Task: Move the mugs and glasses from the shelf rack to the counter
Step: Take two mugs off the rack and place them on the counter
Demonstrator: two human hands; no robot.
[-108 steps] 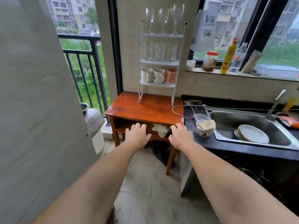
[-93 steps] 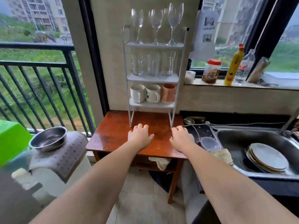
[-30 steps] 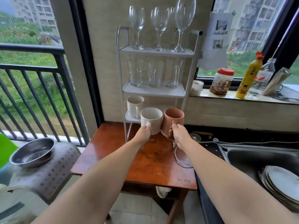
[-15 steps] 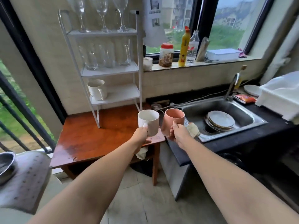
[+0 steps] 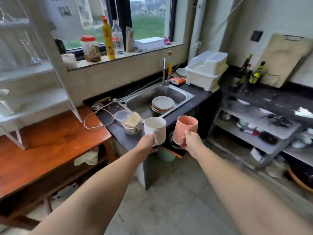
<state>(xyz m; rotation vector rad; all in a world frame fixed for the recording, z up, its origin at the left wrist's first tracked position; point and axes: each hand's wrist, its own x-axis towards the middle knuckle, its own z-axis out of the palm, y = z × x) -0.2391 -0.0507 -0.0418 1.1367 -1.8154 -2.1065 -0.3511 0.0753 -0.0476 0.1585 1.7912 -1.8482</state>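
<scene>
Glossy wooden table [image 5: 50,143], brushed metal sink [image 5: 184,95], matt mugs [image 5: 155,129].

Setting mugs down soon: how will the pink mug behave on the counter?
The pink mug looks rigid, probably ceramic, so likely chips if knocked. Its straight sides and flat base suggest it stands steadily. The right hand holds it easily, hinting it's fairly light.

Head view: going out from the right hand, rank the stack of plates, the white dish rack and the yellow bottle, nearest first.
From the right hand:
1. Stack of plates, in the sink, just beyond.
2. White dish rack, on the counter right of the sink.
3. Yellow bottle, on the windowsill, far left.
</scene>
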